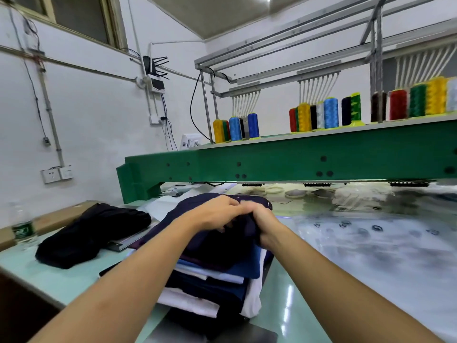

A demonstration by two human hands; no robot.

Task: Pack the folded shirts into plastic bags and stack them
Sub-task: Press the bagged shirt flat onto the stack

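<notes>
A stack of folded shirts (217,280) in navy, blue and white stands on the pale green table (57,276) in front of me. The top shirt (197,216) is dark navy. My left hand (217,214) lies over its near edge with fingers curled into the cloth. My right hand (264,224) grips the same shirt's edge just to the right, and the two hands touch. Clear plastic bags (371,233) with printed marks lie spread on the table to the right.
A loose heap of dark cloth (91,233) lies to the left, beside a metal ruler (123,243) and a water bottle (22,226). A green embroidery machine beam (284,164) with thread cones (235,127) spans the back. Cardboard (49,219) lies far left.
</notes>
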